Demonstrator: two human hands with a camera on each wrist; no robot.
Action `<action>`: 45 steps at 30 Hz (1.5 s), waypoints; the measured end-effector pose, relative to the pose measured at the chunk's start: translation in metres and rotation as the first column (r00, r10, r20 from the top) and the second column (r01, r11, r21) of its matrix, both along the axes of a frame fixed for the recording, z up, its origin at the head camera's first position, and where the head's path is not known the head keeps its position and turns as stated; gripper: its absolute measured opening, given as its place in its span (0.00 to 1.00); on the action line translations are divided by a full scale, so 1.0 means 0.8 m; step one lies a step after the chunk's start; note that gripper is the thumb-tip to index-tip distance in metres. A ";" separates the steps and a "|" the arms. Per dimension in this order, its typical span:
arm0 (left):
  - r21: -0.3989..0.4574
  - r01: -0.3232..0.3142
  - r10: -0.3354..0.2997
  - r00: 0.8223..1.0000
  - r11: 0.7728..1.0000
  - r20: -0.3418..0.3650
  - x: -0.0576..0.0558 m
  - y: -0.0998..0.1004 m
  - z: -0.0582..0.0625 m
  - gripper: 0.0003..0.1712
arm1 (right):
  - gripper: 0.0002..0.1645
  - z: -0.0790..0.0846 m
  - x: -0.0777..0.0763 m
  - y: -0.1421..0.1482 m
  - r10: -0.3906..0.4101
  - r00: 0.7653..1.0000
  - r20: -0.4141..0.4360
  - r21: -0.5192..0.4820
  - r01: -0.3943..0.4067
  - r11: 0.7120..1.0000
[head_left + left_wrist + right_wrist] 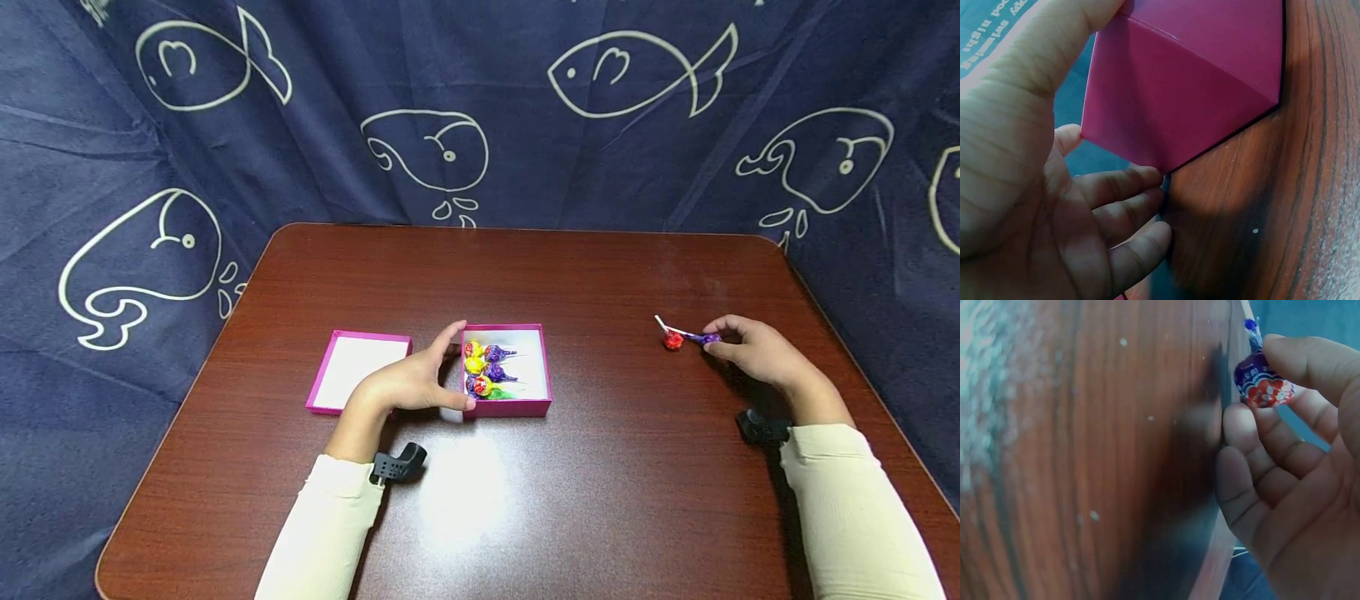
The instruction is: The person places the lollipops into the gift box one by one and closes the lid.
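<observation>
A pink box (507,408) with a white inside holds several wrapped lollipops in yellow, purple and green along its left half. My left hand (408,379) grips the box's left end, thumb at the front corner and a finger at the back corner. The left wrist view shows the box's pink outer walls (1166,94) close to the fingers. On the right, my right hand (757,350) pinches a purple-wrapped lollipop (1263,381) by its head, between thumb and fingers. Its white stick points left, over a red lollipop (673,340) on the table.
Left of the box, a pink-edged lid (358,367) lies with its white inside up, partly behind my left hand. Everything rests on a brown wooden table (600,483). A dark blue cloth (525,167) with fish and whale drawings hangs behind it.
</observation>
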State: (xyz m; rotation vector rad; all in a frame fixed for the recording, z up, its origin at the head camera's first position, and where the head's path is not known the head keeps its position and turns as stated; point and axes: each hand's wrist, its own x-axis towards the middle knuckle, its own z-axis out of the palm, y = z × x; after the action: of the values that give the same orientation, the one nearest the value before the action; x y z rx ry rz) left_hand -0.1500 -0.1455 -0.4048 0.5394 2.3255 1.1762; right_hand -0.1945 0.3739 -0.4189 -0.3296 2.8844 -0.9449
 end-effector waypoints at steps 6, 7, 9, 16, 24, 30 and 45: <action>-0.005 0.000 0.000 1.000 1.000 -0.010 0.000 0.001 0.000 0.68 | 0.12 0.002 0.001 0.003 -0.047 0.998 0.029 -0.075 0.049 0.996; -0.006 0.000 0.000 1.000 1.000 -0.012 0.000 0.001 0.000 0.68 | 0.12 0.003 0.001 0.003 -0.053 0.998 0.030 -0.084 0.055 0.995; -0.007 -0.001 0.001 1.000 1.000 -0.015 0.000 0.001 0.000 0.68 | 0.12 0.004 0.001 0.002 -0.062 0.998 0.023 -0.098 0.064 0.993; 0.010 0.004 -0.004 1.000 1.000 -0.014 0.000 0.001 0.000 0.67 | 0.13 0.012 0.002 -0.002 -0.085 0.996 -0.013 -0.125 0.083 0.989; 0.003 -0.004 0.004 1.000 1.000 -0.008 0.001 0.000 -0.001 0.67 | 0.12 0.028 0.005 -0.015 -0.077 0.987 -0.144 -0.133 0.058 0.989; 0.010 -0.005 0.005 1.000 1.000 -0.008 0.000 0.001 0.000 0.67 | 0.13 0.046 0.008 -0.034 -0.103 0.980 -0.170 -0.170 0.073 0.983; 0.005 -0.002 0.002 1.000 1.000 -0.004 0.000 0.000 0.000 0.68 | 0.13 0.067 0.010 -0.089 -0.044 0.981 -0.190 -0.313 -0.018 0.950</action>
State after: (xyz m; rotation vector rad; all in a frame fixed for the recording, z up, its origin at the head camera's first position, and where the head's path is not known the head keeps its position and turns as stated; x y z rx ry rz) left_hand -0.1504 -0.1454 -0.4047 0.5423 2.3277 1.1829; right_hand -0.1862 0.3027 -0.3652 -0.4502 2.9022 -1.4558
